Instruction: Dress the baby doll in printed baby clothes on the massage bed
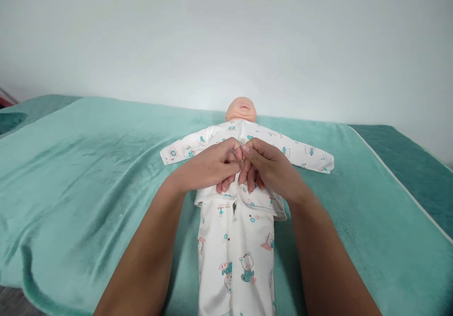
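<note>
A baby doll [241,109] lies on its back, dressed in a white printed shirt [300,153] and matching white trousers [235,259]. Its sleeves stretch out to both sides. Over the middle of the chest, my left hand [215,165] pinches the shirt's front edge between thumb and index finger. Right beside it, touching fingertips, my right hand [267,167] pinches the same front opening. The exact spot between the fingertips, perhaps a fastener, is hidden. Below the hands, the shirt's hem overlaps the top of the trousers.
Under the doll spreads a light green plush blanket [106,165], wrinkled on the left. Darker green cloth [399,160] shows past its white-edged right side. A plain pale wall [226,37] stands behind the doll's head. Grey floor [17,302] appears at the lower left corner.
</note>
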Tool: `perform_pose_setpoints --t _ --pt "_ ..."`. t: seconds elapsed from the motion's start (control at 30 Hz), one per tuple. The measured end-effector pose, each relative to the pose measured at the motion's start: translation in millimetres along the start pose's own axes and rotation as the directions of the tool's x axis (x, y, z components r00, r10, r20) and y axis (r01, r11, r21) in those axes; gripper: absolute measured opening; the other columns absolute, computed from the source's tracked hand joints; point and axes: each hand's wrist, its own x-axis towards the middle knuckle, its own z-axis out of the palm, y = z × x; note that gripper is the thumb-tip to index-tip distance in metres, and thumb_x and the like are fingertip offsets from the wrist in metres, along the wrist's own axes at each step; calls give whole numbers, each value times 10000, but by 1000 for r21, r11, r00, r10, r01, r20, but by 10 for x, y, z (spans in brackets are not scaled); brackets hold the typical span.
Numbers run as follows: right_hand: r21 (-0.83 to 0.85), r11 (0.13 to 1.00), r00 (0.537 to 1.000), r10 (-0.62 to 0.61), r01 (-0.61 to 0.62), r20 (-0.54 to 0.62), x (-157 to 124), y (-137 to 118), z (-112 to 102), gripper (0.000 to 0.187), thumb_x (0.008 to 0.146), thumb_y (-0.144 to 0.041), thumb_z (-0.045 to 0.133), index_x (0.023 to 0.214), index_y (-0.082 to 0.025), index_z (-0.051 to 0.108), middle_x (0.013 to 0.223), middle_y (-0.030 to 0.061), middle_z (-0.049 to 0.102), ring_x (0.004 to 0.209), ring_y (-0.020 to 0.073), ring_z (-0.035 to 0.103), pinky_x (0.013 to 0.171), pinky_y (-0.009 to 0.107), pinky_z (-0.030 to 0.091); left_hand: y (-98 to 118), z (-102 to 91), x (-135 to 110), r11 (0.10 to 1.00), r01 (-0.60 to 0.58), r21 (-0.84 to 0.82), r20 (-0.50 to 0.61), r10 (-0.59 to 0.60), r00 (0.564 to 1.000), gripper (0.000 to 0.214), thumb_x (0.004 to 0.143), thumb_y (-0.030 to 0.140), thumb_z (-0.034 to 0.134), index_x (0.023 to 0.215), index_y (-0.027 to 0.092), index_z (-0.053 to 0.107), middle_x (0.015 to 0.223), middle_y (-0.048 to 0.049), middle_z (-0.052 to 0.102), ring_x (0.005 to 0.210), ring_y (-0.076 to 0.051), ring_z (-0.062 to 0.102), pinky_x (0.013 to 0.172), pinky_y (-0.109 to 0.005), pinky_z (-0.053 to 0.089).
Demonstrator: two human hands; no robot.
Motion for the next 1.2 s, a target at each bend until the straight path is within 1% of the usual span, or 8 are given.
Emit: perform_pose_setpoints --t 0.27,0.53,0.7,0.83,0.93,1.07,1.2 --pt "-5 1000 1000 13 -13 1 3 -6 3 374 993 -572 467 834 -233 450 596 -21 657 434 121 601 376 192 366 -3 0 9 999 -3 45 -4 3 1000 139 835 149 436 911 246 373 558 77 585 457 -125 578 444 -222 450" --pt "3 1000 1000 15 -15 3 0 -15 -1 372 992 -572 465 845 -232 488 595 -19 652 436 122 593 380 207 367 16 26 -2 999 16 47 -22 -15 1000 147 840 143 434 911 249 361 624 67 613 473 -122 590 436 -223 445" --pt "10 1000 1000 24 -24 8 2 -23 -7 377 986 -579 477 842 -230 482 590 -20 658 429 120 589 375 205 364 -30 7 14 999 -12 -37 2 12 1000 152 840 130 426 916 248 366 583 71 595 456 -117 574 418 -207 430" --pt "25 998 999 53 -53 -7 2 -34 -7 365 990 -553 483 825 -228 467 589 -14 663 423 117 590 370 199 347 -56 -19 33 986 -29 -163 14 31 999 190 815 101 422 933 244 384 550 78 596 419 -106 551 386 -175 373" --pt "36 998 998 59 -59 -14 3 -38 -4 361 974 -549 520 819 -230 453 578 -23 653 416 114 586 370 195 341 -65 -34 43 974 -32 -224 14 37 999 192 806 86 426 916 240 390 565 71 618 395 -90 535 376 -159 332" --pt "39 998 999 39 -39 -2 8 -26 -4 370 963 -564 534 824 -230 460 579 -32 644 425 112 590 379 193 352 -73 -49 38 970 -17 -241 11 20 1000 185 802 86 454 898 234 396 585 63 621 391 -82 533 375 -157 330" --pt "47 999 1000 24 -24 7 8 -13 -7 364 984 -562 489 839 -228 477 597 -24 656 440 118 601 376 197 359 -72 -71 11 971 35 -238 51 -23 998 139 846 128 470 930 232 431 586 62 605 387 -83 515 361 -164 344"
